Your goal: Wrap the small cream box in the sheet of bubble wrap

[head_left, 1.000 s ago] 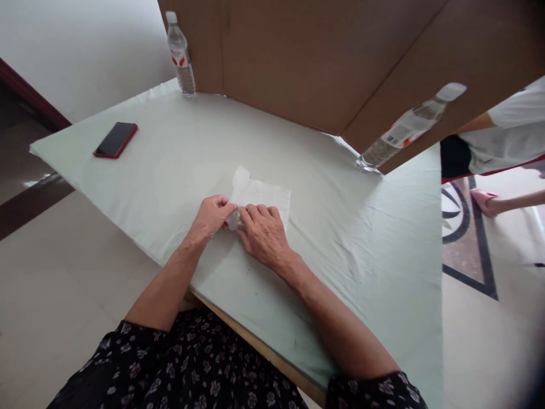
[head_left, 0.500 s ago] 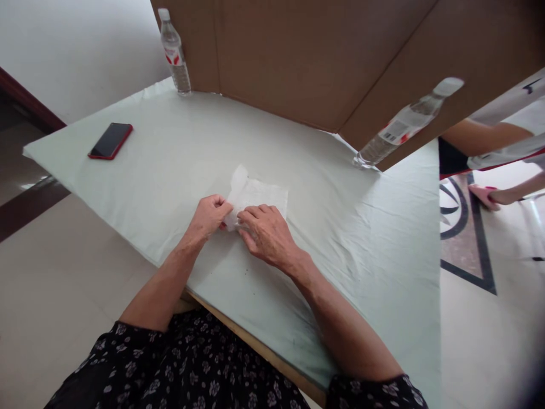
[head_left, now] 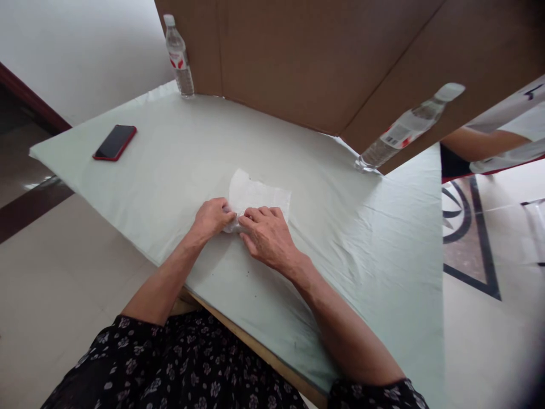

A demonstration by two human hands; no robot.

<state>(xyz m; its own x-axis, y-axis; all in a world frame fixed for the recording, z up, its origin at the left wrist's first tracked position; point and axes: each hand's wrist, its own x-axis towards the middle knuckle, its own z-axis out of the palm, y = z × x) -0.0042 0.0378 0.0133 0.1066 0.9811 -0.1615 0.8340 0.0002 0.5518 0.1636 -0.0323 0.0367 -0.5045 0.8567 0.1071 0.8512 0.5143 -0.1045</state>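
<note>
Mid-frame, the white sheet (head_left: 259, 195) spreads up and right from its bunched near edge — my left hand (head_left: 212, 217) pinches that edge, my right hand (head_left: 271, 234) curls over it, whether pinching I can't tell.

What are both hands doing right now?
Left hand: closed, holding the near part of the white sheet.
Right hand: curled over the sheet; whether its grip is closed cannot be told.
</note>
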